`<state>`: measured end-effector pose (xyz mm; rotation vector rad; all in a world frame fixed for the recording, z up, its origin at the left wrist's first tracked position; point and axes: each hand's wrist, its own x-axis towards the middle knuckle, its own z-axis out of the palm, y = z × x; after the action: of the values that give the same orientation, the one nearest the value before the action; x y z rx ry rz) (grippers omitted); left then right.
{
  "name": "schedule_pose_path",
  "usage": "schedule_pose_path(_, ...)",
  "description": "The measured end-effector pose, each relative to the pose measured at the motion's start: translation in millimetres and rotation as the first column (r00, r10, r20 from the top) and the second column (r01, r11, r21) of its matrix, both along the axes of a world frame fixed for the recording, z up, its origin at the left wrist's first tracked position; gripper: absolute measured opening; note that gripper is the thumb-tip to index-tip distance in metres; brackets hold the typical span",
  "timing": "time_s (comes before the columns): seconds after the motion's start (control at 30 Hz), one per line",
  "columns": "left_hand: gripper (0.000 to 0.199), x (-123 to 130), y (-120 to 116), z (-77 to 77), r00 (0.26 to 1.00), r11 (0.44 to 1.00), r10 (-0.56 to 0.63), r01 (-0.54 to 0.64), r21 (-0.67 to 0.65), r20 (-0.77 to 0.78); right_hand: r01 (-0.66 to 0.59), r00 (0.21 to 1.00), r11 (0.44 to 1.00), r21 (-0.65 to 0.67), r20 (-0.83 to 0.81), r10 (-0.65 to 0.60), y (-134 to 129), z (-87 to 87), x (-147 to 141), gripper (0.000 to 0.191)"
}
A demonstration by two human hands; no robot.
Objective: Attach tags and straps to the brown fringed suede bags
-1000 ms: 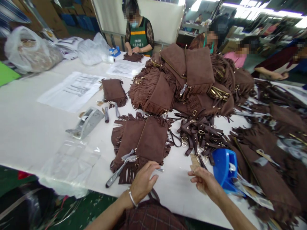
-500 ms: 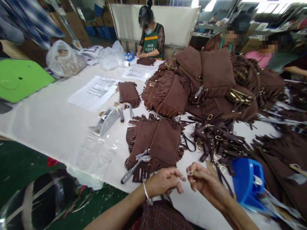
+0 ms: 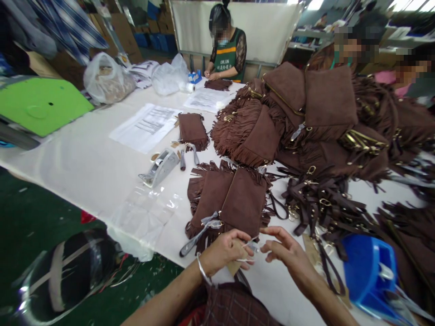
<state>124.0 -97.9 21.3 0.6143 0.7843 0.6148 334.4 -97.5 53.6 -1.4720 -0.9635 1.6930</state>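
My left hand (image 3: 220, 250), with a white bangle at the wrist, is closed around a tan paper tag (image 3: 234, 267) and a thin white string (image 3: 245, 260). A small clear plastic piece shows by its fingertips. Just to the right, my right hand (image 3: 287, 251) has its fingers apart and shows nothing held. Its fingertips are close to the string; whether they touch it I cannot tell. Beyond both hands lies a brown fringed suede bag (image 3: 243, 199) with a plastic-wrapped zipper pull (image 3: 200, 233).
Brown bags (image 3: 329, 99) are heaped at the back right, before a pile of straps with clasps (image 3: 319, 203). A blue tape dispenser (image 3: 367, 267) stands at right, a grey one (image 3: 161, 167) at left. A co-worker (image 3: 227, 50) sits across the table.
My right hand has let go of the string and its fingers have spread. The tan tag now shows in my left hand. The view has shifted left.
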Motion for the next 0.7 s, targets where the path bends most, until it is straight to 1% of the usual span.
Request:
schedule_pose_path(0.03, 0.055, -0.1, -0.2, -0.9, 1.000, 1.000, 0.020, -0.020, -0.007, -0.010, -0.035, 0.988, 0.994, 0.103, 0.151, 0.019, -1.3, -2.0, -1.3, 0.029)
schedule_pose_path(0.07, 0.056, -0.2, -0.3, -1.8, 0.999, 0.999, 0.037, -0.037, -0.015, -0.013, -0.105, 0.960, 0.972, 0.212, 0.278, 0.043, -3.3, -3.3, -3.0, 0.027)
schedule_pose_path(0.1, 0.056, -0.2, -0.4, -2.9, 0.999, 0.998, 0.050, -0.050, -0.023, -0.012, -0.201, 0.924, 0.930, 0.308, 0.374, 0.076, -5.9, -4.0, -5.1, 0.023)
schedule_pose_path(0.17, 0.056, -0.1, -0.6, -5.2, 0.997, 0.996, 0.073, -0.073, -0.042, 0.002, -0.398, 0.856, 0.806, 0.438, 0.495, 0.153, -11.6, -5.1, -11.0, 0.019)
schedule_pose_path(0.2, 0.057, 0.0, -0.7, -6.6, 0.997, 0.996, 0.080, -0.079, -0.047, 0.011, -0.471, 0.827, 0.745, 0.471, 0.531, 0.187, -14.1, -6.3, -14.6, 0.021)
schedule_pose_path(0.23, 0.057, 0.2, -0.9, -8.1, 0.996, 0.995, 0.084, -0.083, -0.050, 0.018, -0.519, 0.804, 0.700, 0.491, 0.558, 0.205, -16.3, -8.3, -18.2, 0.023)
schedule_pose_path(0.27, 0.058, 0.4, -1.2, -9.7, 0.996, 0.995, 0.087, -0.086, -0.051, 0.019, -0.548, 0.788, 0.670, 0.501, 0.578, 0.213, -18.0, -11.1, -21.7, 0.025)
schedule_pose_path(0.33, 0.059, 1.0, -2.4, -13.1, 0.996, 0.995, 0.087, -0.087, -0.053, 0.007, -0.572, 0.768, 0.647, 0.504, 0.605, 0.208, -19.9, -18.0, -27.6, 0.024)
schedule_pose_path(0.43, 0.060, 1.5, -5.2, -18.8, 0.996, 0.993, 0.089, -0.090, -0.078, -0.020, -0.590, 0.751, 0.656, 0.470, 0.619, 0.231, -20.4, -26.3, -33.1, 0.021)
schedule_pose_path(0.5, 0.059, 0.8, -7.3, -23.3, 0.995, 0.989, 0.101, -0.102, -0.103, -0.013, -0.557, 0.774, 0.696, 0.453, 0.588, 0.237, -19.9, -27.4, -35.4, 0.019)
schedule_pose_path(0.53, 0.059, -0.1, -8.2, -25.8, 0.994, 0.988, 0.110, -0.110, -0.108, -0.006, -0.516, 0.801, 0.733, 0.443, 0.553, 0.229, -19.6, -26.7, -36.5, 0.019)
schedule_pose_path(0.6, 0.059, -3.1, -10.0, -30.8, 0.993, 0.988, 0.120, -0.119, -0.095, -0.003, -0.366, 0.881, 0.844, 0.391, 0.437, 0.179, -19.4, -23.4, -38.7, 0.022)
schedule_pose_path(0.67, 0.057, -7.3, -11.6, -34.8, 0.996, 0.996, 0.079, -0.081, -0.049, -0.043, -0.162, 0.968, 0.952, 0.259, 0.230, 0.102, -20.1, -20.2, -41.0, 0.029)
schedule_pose_path(0.7, 0.055, -9.5, -12.2, -36.0, 0.995, 0.999, 0.038, -0.038, -0.002, -0.095, -0.080, 0.992, 0.984, 0.160, 0.106, 0.063, -21.0, -19.5, -42.1, 0.031)
